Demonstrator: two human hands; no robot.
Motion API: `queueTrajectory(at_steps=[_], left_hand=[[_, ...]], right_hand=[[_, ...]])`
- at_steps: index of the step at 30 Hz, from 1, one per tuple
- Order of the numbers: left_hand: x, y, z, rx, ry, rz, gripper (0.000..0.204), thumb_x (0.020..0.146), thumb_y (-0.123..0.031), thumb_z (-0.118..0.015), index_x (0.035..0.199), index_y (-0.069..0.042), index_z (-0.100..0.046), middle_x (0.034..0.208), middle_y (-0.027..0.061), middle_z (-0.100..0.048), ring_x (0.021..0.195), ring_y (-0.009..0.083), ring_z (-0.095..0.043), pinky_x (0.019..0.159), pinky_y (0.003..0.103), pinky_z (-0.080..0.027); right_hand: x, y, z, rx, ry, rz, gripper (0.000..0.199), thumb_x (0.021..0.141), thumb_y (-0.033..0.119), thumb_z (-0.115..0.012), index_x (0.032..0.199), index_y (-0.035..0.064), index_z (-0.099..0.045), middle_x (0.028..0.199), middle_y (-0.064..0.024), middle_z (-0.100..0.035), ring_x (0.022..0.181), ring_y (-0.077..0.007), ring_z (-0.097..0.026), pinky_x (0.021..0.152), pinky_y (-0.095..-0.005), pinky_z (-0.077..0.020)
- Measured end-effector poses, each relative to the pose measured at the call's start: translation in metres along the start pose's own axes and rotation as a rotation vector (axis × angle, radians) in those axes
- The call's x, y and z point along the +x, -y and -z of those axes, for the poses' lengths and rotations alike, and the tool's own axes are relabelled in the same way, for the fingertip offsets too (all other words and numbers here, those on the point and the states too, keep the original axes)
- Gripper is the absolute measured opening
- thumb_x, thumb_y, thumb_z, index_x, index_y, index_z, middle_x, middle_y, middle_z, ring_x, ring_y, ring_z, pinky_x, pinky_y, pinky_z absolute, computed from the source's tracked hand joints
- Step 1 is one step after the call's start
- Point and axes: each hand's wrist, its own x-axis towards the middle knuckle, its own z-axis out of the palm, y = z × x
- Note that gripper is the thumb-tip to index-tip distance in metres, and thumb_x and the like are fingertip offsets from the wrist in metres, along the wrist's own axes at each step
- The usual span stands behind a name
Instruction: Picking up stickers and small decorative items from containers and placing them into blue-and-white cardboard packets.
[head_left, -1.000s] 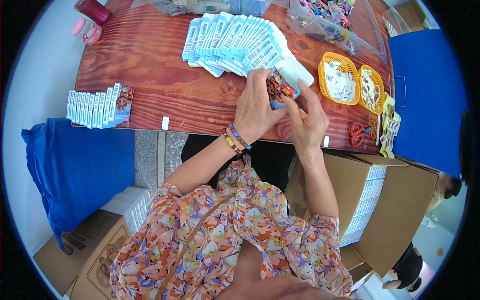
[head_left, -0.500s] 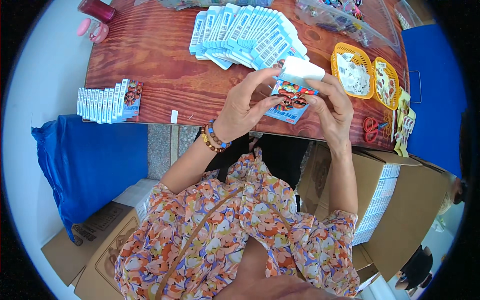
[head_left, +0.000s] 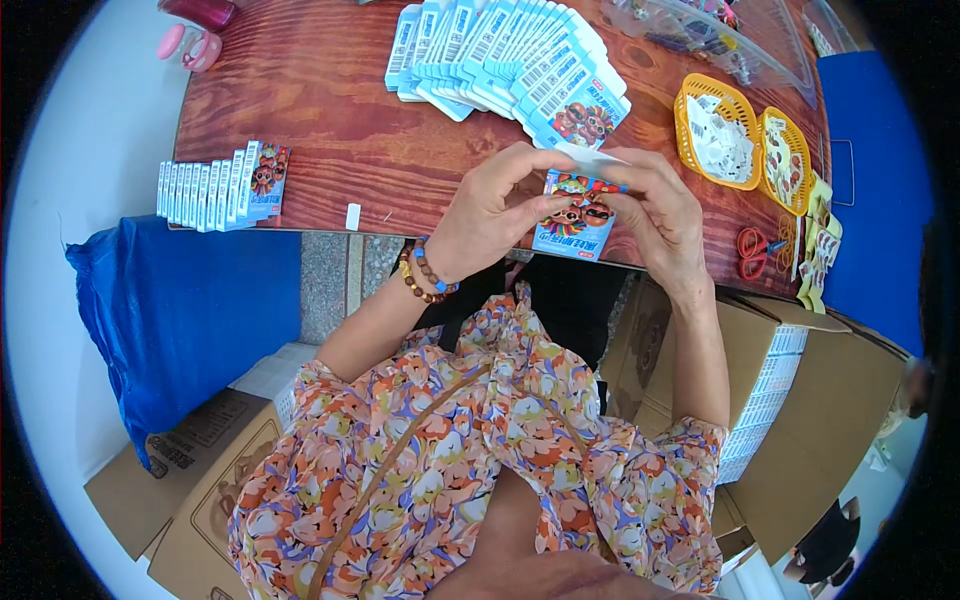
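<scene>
Between my two hands is a small blue carton (head_left: 572, 240) with colourful cartoon figures on its face, held over the table's near edge. My left hand (head_left: 490, 215), with beaded bracelets at the wrist, grips its left side, thumb on the printed front. On the opposite side my right hand (head_left: 660, 215) pinches it, with the thumb also on the front and the fingers at the top. A white flap (head_left: 592, 158) shows at the carton's upper end, partly covered by my fingers. Just beyond lies a fanned stack of flat blue-and-white cartons (head_left: 500, 65).
Filled-out cartons (head_left: 215, 190) stand in a row at the table's left edge. To the right are a yellow basket (head_left: 684, 130) of small white pieces, a second yellow basket (head_left: 803, 172) and red scissors (head_left: 755, 255). An open cardboard box (head_left: 820, 400) stands below right.
The carton's white flap, raised and broad before, now shows as a narrower strip under my fingers. Both hands keep their hold, and the whole view has shifted slightly.
</scene>
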Motion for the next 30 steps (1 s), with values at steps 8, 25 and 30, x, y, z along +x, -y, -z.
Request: queueTrajectory(at_steps=[8,25,30], left_hand=[[0.001,-0.019,-0.001,0.086,0.095,0.064,0.033,0.094,0.0,-0.066,0.126,-0.001,-0.059,0.116,0.0058,-0.06,0.104,0.0127,-0.064,0.087,0.028,-0.055],[-0.006,-0.002,-0.002,0.066,0.044,0.056,0.05,0.086,-0.001,-0.073,0.127,-0.006,-0.044,0.1,0.0101,-0.062,0.087,0.0157,-0.066,0.076,0.031,-0.055],[-0.008,-0.004,0.003,0.159,0.061,0.022,0.053,0.085,-0.001,-0.074,0.128,-0.007,-0.043,0.1,0.0097,-0.062,0.087,0.0166,-0.067,0.075,0.031,-0.055]], right_hand=[[0.001,0.014,-0.004,0.401,-0.12,-0.225,0.012,0.096,0.007,-0.065,0.104,-0.0014,-0.066,0.107,-0.0066,-0.067,0.097,-0.0108,-0.063,0.083,-0.0272,-0.0524],[0.009,0.029,0.008,0.238,0.09,-0.507,0.023,0.092,-0.005,-0.064,0.113,-0.0018,-0.073,0.102,-0.0075,-0.075,0.094,-0.0102,-0.067,0.085,-0.0251,-0.0549],[0.013,0.035,0.006,0.083,0.126,-0.515,0.023,0.092,-0.003,-0.065,0.113,-0.0016,-0.073,0.101,-0.0071,-0.076,0.091,-0.0084,-0.067,0.083,-0.0245,-0.055]])
